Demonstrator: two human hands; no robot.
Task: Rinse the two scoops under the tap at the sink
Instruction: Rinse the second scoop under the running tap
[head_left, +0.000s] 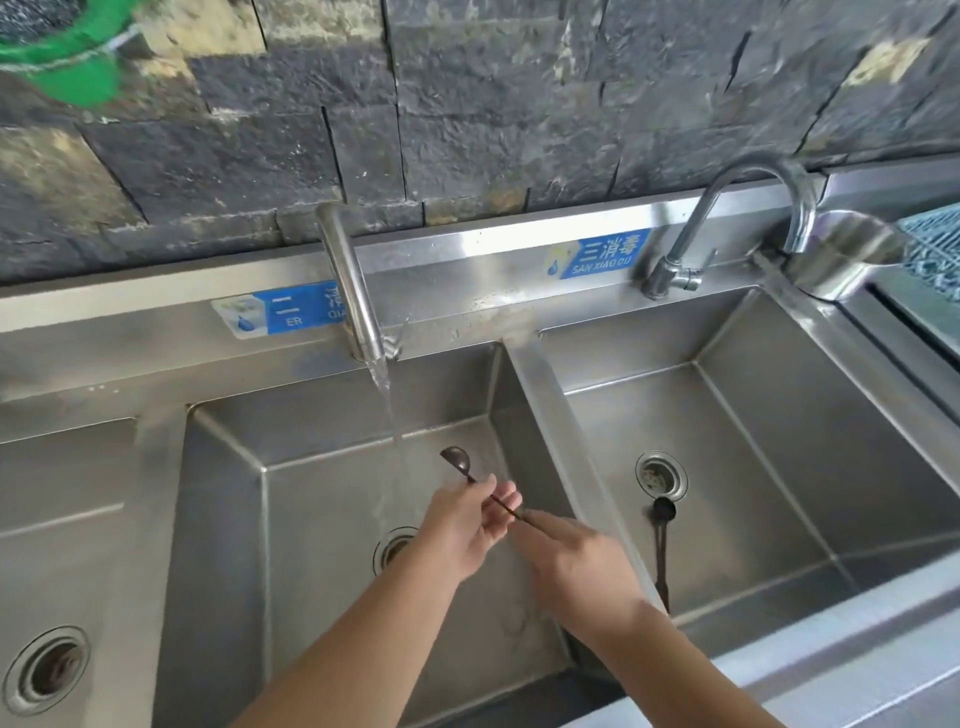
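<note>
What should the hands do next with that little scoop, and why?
Probably slide the scoop a little to the right, into the water stream. Both hands hold its handle, but its bowl sits just left of the running water, so it isn't being rinsed.

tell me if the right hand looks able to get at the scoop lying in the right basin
Probably yes. The second scoop lies uncovered on the right basin floor, just past the divider from the right hand. That hand now pinches the first scoop, so it must let go first.

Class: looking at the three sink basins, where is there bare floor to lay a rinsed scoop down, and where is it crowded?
Free: the left basin around its drain, and the right basin's floor right of the lying scoop. Crowded: the middle basin, with both hands, the held scoop and running water.
</note>
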